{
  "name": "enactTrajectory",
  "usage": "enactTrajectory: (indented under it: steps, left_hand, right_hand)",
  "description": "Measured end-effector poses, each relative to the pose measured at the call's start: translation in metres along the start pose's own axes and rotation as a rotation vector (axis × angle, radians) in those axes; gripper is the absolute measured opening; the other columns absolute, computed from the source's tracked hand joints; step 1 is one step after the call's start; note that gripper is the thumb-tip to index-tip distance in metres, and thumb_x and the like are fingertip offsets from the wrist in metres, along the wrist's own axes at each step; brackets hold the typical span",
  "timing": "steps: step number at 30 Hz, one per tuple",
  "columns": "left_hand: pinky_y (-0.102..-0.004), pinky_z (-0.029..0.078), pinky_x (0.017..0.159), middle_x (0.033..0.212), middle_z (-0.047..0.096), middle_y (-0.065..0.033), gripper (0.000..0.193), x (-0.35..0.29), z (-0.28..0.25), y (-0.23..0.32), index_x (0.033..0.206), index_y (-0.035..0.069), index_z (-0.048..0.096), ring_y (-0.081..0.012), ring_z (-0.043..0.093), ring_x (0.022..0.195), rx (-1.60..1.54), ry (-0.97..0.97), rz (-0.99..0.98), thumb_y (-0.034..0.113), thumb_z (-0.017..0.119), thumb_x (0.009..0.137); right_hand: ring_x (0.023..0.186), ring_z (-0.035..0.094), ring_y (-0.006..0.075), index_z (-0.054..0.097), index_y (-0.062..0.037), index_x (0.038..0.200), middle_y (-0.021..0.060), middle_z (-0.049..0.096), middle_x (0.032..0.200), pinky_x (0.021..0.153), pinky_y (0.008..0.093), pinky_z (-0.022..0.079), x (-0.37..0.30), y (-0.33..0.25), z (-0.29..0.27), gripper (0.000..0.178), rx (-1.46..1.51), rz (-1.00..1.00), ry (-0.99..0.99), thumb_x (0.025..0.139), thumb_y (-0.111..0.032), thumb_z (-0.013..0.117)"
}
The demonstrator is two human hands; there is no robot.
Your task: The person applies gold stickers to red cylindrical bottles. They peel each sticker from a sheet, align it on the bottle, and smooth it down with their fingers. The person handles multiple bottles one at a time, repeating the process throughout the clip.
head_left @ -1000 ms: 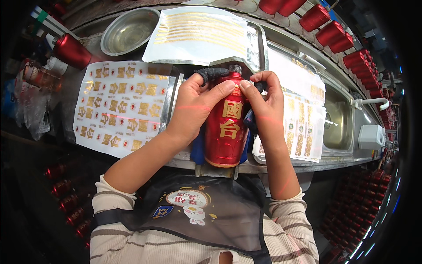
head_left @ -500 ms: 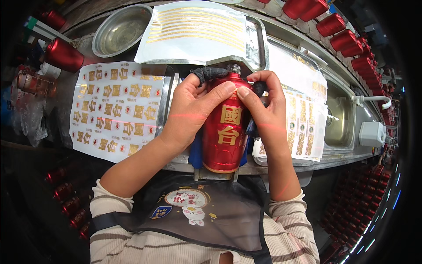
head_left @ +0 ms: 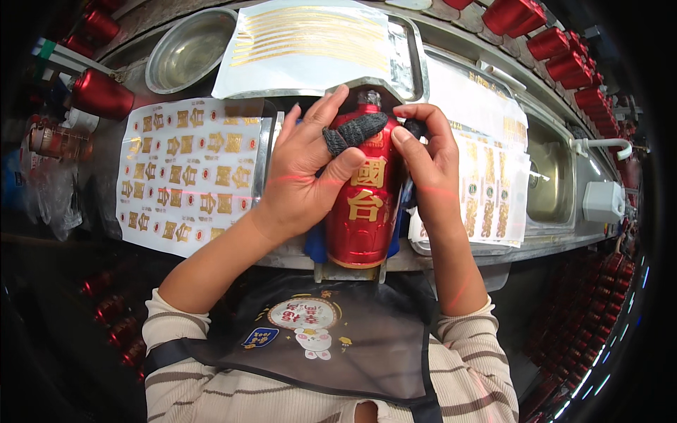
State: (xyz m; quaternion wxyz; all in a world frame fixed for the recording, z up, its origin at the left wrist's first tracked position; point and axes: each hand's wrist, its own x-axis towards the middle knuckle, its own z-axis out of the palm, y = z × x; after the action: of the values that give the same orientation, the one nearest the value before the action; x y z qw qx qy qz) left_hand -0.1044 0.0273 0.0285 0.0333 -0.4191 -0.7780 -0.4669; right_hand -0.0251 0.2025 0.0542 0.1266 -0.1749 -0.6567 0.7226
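Between both hands, red bottle (head_left: pixel 365 204)

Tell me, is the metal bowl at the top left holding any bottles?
No, the metal bowl shows only its bare shiny inside; the red bottle sits between both hands.

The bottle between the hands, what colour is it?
The bottle is glossy red with gold characters, seen best in the head view.

bottle-labelling workshop: decal sheets (head_left: pixel 187 173), rows of red bottles (head_left: pixel 564 46)
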Motion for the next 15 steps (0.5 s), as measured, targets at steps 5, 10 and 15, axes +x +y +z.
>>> enactTrajectory:
  steps: [5,10,15]
  left_hand:
    - [-0.0646,0.018,0.114,0.158,0.038,-0.0165,0.038,0.002,-0.016,-0.007,0.112,0.019,0.076,-0.0477,0.033,0.143,0.202,-0.147,0.173,0.048,0.058,0.097]
    - [-0.0709,0.013,0.112,0.16,0.031,-0.0227,0.037,-0.012,-0.019,0.009,0.108,0.023,0.078,-0.0535,0.023,0.145,0.308,-0.198,0.194,0.052,0.059,0.095]
    - [-0.0767,0.007,0.108,0.162,0.026,-0.0249,0.036,-0.035,-0.013,0.031,0.095,0.019,0.08,-0.0568,0.016,0.146,0.328,-0.219,0.204,0.05,0.062,0.092]
  right_hand:
    - [0.083,0.056,0.0066,0.061,-0.001,0.109,0.0018,0.061,0.096,0.079,0.0213,0.046,0.008,0.011,-0.003,0.021,0.061,-0.054,-0.005,0.094,-0.016,0.064]
    - [0.091,0.061,0.008,0.069,-0.0007,0.102,0.0027,0.069,0.094,0.081,0.0237,0.05,0.016,0.02,-0.024,0.019,0.338,0.168,0.082,0.092,-0.017,0.065]
    - [0.093,0.063,0.011,0.064,-0.0012,0.112,0.004,0.065,0.102,0.085,0.0238,0.052,-0.006,0.002,-0.025,0.025,0.156,-0.113,0.098,0.087,-0.003,0.068]
